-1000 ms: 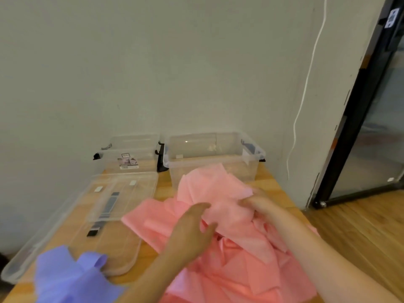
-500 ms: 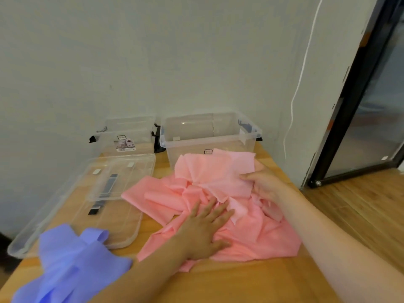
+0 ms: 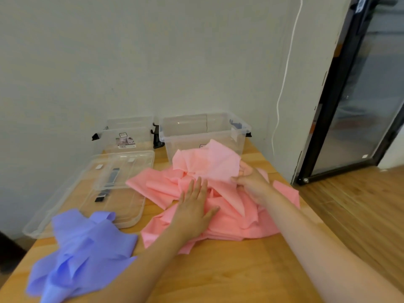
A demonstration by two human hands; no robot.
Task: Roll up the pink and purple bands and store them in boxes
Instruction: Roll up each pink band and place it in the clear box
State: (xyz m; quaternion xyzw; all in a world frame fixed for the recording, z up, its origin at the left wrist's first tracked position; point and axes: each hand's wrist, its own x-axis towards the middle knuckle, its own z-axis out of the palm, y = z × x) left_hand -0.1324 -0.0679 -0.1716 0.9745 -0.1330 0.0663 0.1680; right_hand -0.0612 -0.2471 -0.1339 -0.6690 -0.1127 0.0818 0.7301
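A crumpled pink band [image 3: 227, 213] lies in a heap on the middle of the wooden table [image 3: 229, 270]. My left hand [image 3: 193, 209] presses flat on the heap with straight fingers. My right hand [image 3: 251, 182] pinches a raised fold of the pink band at the heap's right side. A crumpled purple band [image 3: 80, 254] lies at the front left of the table, untouched. Two clear plastic boxes stand at the back against the wall: one [image 3: 205, 132] just behind the pink heap, the other [image 3: 124, 134] to its left.
Two clear lids [image 3: 91, 193] lie overlapping on the left of the table, between the purple band and the left box. A white cable [image 3: 284, 84] hangs down the wall. A dark-framed glass door [image 3: 354, 106] stands at the right beside a wooden floor.
My left hand let go of the pink band and laid flat on the heap. My right hand lifted a fold higher. The view tilted down and shows more of the purple band.
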